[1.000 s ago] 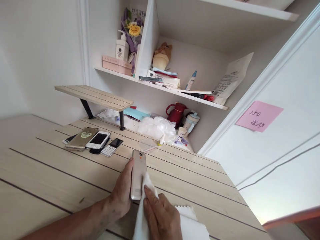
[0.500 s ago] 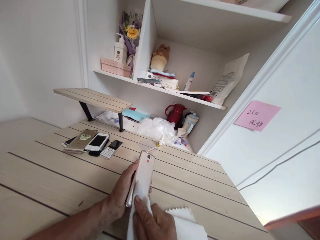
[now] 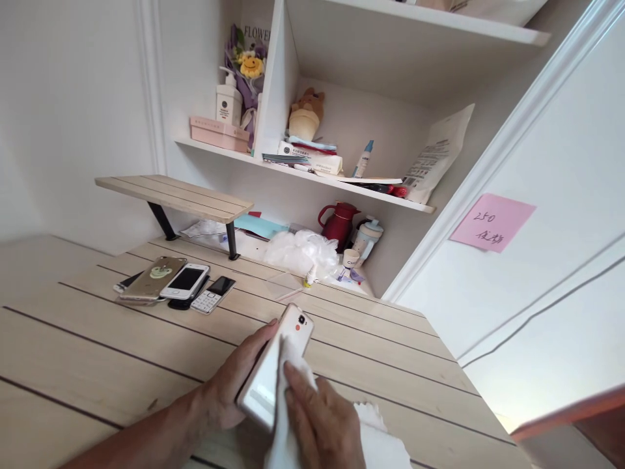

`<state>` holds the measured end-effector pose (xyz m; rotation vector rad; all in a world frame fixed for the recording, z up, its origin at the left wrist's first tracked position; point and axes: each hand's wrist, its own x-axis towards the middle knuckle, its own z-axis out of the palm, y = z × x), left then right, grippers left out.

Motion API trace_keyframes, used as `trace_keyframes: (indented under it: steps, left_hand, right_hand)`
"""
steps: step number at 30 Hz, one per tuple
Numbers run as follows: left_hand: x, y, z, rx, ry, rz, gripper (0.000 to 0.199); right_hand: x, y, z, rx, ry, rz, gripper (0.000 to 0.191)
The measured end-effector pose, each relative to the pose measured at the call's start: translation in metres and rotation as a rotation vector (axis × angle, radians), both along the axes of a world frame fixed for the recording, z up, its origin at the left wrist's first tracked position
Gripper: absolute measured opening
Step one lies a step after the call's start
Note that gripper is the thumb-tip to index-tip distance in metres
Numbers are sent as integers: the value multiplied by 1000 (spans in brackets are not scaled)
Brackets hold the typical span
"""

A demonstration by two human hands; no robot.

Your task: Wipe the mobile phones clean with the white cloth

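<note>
Wiping a rose-gold smartphone (image 3: 297, 327) over the plank bench (image 3: 122, 352): the left hand (image 3: 234, 378) curls its fingers around the phone's edge, while the right hand (image 3: 317, 423) presses a white cloth (image 3: 293, 384) against its back. The uncovered camera end (image 3: 301, 319) calls for the next pass.

The left hand (image 3: 227, 387) grips a pale smartphone (image 3: 276, 368) tilted above the counter (image 3: 97, 342), its camera end pointing away; the right hand (image 3: 319, 420) presses a white cloth (image 3: 295, 397) against the phone's face, with the cloth's zigzag-edged end (image 3: 375, 433) trailing onto the counter; further along the counter, a gold-cased phone (image 3: 153, 277), a white smartphone (image 3: 185, 280) and a small keypad phone (image 3: 209, 296) lie close together; a clear plastic piece (image 3: 283, 284) lies nearer the wall.
</note>
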<state>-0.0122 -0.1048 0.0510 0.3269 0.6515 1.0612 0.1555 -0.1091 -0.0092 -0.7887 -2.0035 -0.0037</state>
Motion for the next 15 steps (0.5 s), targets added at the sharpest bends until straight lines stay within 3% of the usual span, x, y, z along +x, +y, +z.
trace_keyframes:
  steps: [3, 8, 13, 15]
  left_hand:
    - [1, -2, -1, -25, -74, -142, 39]
    - [-3, -2, -5, -94, -81, -193, 45]
    - [-2, -8, 7, -104, -42, -236, 45]
    - [-1, -9, 10, -112, -58, -237, 44]
  right_hand:
    - [7, 2, 6, -102, 93, -57, 39]
    - [7, -1, 6, 124, -68, -75, 37]
    - [15, 5, 12, -58, 138, -135, 39]
    - [15, 7, 9, -34, 117, -145, 40]
